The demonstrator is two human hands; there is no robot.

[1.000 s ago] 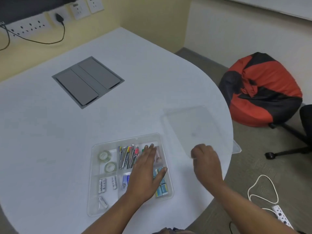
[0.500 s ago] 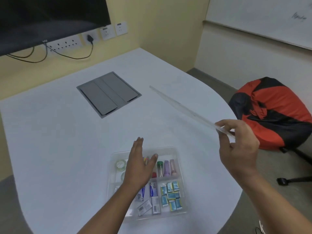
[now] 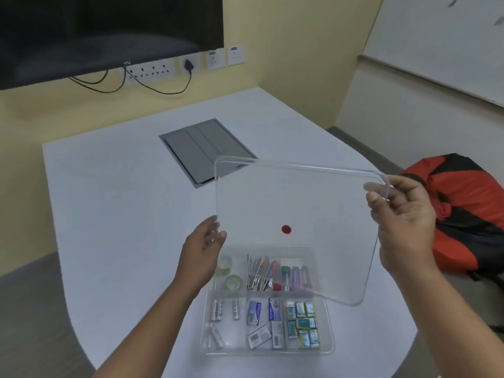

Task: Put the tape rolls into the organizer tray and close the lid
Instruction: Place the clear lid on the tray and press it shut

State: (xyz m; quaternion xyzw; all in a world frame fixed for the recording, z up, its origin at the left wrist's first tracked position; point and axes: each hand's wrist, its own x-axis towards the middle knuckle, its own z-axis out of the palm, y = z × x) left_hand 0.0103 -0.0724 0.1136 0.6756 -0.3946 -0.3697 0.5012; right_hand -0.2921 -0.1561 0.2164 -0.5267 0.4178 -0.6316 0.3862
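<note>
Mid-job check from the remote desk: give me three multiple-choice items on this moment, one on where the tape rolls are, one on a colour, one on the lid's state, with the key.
1. Where are the tape rolls?
A. On the table beside the tray
B. In the far-left compartment of the organizer tray
C. In the left hand

2. What colour is the dot on the lid?
A. Red
B. Blue
C. Green

3. What state is the lid in?
A. Shut on the tray
B. Lying flat on the table
C. Held up above the tray by both hands

Key: 1 B, two rolls lie in that compartment; 2 A, the dot shows red through the clear plastic; 3 C, the left hand and right hand grip opposite edges, with the tray open beneath.
</note>
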